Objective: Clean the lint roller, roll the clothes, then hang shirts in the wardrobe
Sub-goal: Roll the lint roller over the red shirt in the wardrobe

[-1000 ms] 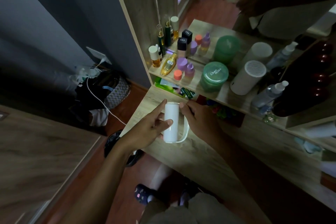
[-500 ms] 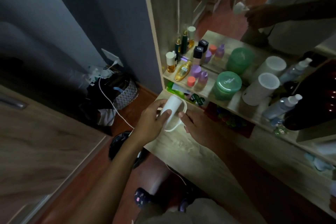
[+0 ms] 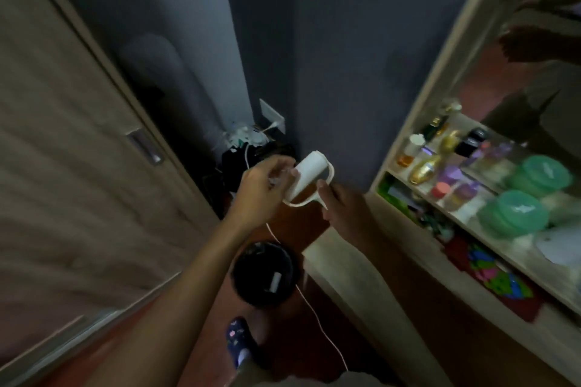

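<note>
While the right hand (image 3: 344, 217) grips the white lint roller (image 3: 309, 174) by its handle, the left hand (image 3: 262, 190) pinches its drum with curled fingers; the roller hangs tilted in mid-air off the wooden table's (image 3: 345, 276) left end, near a black bin (image 3: 262, 276).

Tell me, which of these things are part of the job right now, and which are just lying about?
In use: lint roller, gripped by left hand and right hand; black bin below, perhaps for waste.
Lying about: cosmetic bottles, green jars, white cable, wall socket.
</note>
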Available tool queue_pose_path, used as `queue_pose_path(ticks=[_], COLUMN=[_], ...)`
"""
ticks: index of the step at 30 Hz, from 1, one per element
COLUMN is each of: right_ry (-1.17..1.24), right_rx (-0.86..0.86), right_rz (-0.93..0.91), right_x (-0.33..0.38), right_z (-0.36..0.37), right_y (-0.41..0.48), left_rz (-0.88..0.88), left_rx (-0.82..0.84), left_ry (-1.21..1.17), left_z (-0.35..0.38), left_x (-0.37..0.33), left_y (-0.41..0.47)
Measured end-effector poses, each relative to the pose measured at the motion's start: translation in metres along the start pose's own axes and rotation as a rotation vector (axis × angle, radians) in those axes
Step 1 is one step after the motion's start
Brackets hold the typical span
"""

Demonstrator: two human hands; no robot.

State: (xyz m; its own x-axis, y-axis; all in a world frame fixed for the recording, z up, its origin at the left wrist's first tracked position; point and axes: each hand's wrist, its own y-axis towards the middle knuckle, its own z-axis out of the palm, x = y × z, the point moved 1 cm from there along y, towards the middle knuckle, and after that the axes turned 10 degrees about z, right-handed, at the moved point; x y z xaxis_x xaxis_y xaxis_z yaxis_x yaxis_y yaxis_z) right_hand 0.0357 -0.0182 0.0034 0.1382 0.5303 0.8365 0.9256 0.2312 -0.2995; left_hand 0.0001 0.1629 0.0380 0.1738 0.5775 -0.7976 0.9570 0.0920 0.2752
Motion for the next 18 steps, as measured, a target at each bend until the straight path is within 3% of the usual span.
queue_pose_path(ticks=[4, 8, 10, 14, 18], right_ry=[-0.061, -0.117, -0.032, 0.233, 0.282], right_rx=[0.021, 0.14, 0.139, 0.171, 0.214], right_rz=[0.005, 0.078, 0.105, 0.123, 0.131], right_x=[0.057, 0.105, 0.132, 0.177, 0.199], right_z=[0.075, 0.145, 0.175, 0.227, 0.259], right_y=[0.029, 0.061, 0.07, 0.079, 0.092], left_rz=[-0.047, -0.231, -0.321, -0.478, -0.533], left_rx=[-0.118, -0.154, -0.129, -0.068, -0.047], left_ry=[0.111, 0.34, 0.437, 0.535, 0.599], left_z=[-0.103, -0.198, -0.232, -0.269, -0.28], left_x=[0.067, 0.151, 0.184, 0.236, 0.267], left_y=[0.015, 0.033, 0.041, 0.051, 0.057])
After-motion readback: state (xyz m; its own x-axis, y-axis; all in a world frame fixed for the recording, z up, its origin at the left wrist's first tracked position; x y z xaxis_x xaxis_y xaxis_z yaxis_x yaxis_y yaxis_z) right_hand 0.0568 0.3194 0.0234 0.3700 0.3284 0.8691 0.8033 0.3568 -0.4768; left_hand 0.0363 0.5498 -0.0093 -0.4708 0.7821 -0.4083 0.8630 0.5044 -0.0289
